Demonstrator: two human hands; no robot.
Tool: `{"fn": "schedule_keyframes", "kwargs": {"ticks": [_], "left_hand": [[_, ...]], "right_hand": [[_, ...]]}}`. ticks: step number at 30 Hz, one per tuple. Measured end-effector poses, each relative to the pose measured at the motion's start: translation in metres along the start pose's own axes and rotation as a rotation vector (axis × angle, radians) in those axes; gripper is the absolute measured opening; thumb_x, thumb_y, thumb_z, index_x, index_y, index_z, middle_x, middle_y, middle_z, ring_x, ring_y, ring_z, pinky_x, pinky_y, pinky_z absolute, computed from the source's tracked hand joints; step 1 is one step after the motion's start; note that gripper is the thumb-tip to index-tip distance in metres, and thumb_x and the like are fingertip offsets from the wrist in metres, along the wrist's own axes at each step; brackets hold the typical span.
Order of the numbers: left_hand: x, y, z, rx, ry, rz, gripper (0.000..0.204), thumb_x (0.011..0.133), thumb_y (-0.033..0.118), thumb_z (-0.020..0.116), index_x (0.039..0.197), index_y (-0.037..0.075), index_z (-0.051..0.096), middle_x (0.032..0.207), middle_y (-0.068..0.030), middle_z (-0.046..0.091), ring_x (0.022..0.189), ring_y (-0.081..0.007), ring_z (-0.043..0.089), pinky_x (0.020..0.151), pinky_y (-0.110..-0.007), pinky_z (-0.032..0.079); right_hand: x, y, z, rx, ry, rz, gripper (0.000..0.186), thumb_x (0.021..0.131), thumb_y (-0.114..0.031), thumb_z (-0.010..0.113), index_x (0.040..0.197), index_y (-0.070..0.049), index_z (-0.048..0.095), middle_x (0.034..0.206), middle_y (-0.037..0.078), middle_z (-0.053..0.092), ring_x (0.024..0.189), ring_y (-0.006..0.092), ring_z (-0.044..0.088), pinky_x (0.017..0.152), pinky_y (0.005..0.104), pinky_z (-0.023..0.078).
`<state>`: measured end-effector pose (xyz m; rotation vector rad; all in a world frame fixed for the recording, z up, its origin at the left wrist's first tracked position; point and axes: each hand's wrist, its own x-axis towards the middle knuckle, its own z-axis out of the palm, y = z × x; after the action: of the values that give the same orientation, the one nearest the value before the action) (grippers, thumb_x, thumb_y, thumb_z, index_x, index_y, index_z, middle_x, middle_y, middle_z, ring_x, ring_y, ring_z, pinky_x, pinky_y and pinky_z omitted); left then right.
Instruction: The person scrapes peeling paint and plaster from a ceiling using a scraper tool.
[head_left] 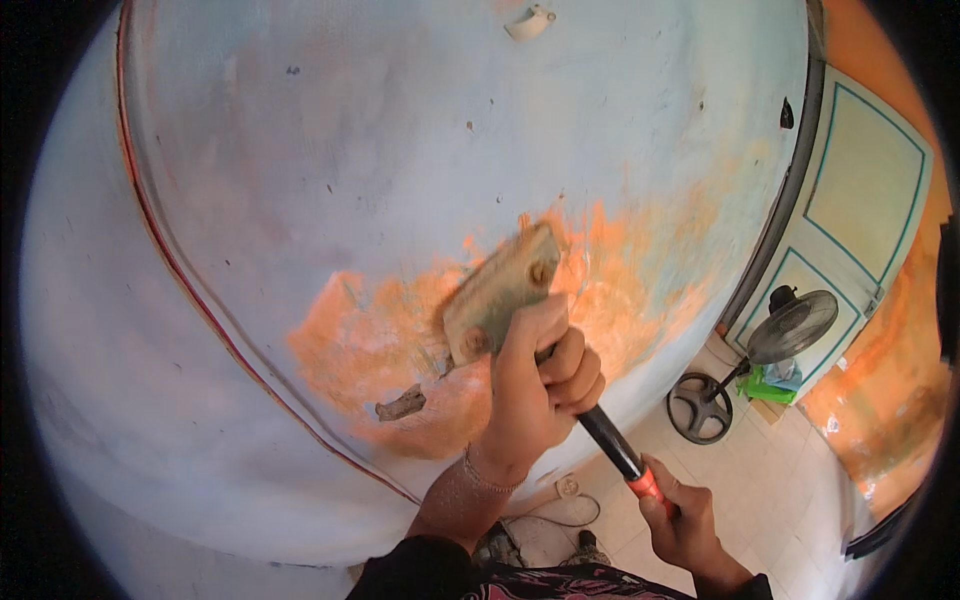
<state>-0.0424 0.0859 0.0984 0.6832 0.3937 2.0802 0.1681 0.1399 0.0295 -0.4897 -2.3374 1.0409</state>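
Observation:
A block brush [502,290] with a flat, worn block and two round holes lies against the wall's orange patch [620,290]. Its bristles are mostly hidden. My left hand [545,375] is wrapped round the black pole [605,432] close below the block. Further down, my right hand [682,515] grips the same pole by its orange-red section. To the left of my left hand, a ragged brown hole or fragment [402,403] shows in the orange area.
A pale blue wall [300,180] fills most of the view, with a red-brown cable [225,335] running down its left part. To the right stand a pedestal fan [795,328], a green bag [768,386] and a white door [868,180]. A cord [590,515] lies on the tiled floor.

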Motion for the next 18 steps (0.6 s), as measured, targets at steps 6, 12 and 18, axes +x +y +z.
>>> {"fn": "schedule_keyframes", "kwargs": {"ticks": [6, 12, 18], "left_hand": [[-0.003, -0.007, -0.01, -0.046, 0.029, -0.036, 0.033, 0.094, 0.027, 0.038, 0.063, 0.02, 0.03, 0.045, 0.0092, 0.019, 0.034, -0.0048, 0.016, 0.034, -0.022, 0.016], [0.013, 0.013, 0.004, 0.065, 0.025, -0.029, 0.041, 0.093, 0.031, 0.039, 0.057, 0.018, 0.025, 0.045, 0.0059, 0.019, 0.036, -0.0076, 0.018, 0.035, -0.024, 0.016], [0.006, -0.025, -0.037, -0.099, 0.045, -0.13, 0.034, 0.09, 0.027, 0.039, 0.058, 0.02, 0.03, 0.043, 0.008, 0.019, 0.033, -0.0076, 0.017, 0.033, -0.024, 0.016]], "right_hand": [[-0.014, 0.006, 0.004, -0.014, -0.02, -0.003, 0.041, 0.086, -0.007, 0.053, 0.124, 0.007, 0.048, 0.059, 0.006, 0.049, 0.051, 0.0091, 0.047, 0.049, 0.0242, 0.038], [0.008, 0.005, 0.008, -0.073, 0.075, -0.098, 0.045, 0.084, -0.01, 0.056, 0.124, 0.008, 0.048, 0.055, 0.006, 0.048, 0.048, 0.0087, 0.046, 0.046, 0.0243, 0.037], [-0.014, 0.037, 0.023, -0.081, 0.047, -0.025, 0.042, 0.085, -0.008, 0.055, 0.123, 0.009, 0.048, 0.056, 0.007, 0.049, 0.049, 0.0093, 0.048, 0.047, 0.0234, 0.039]]}}
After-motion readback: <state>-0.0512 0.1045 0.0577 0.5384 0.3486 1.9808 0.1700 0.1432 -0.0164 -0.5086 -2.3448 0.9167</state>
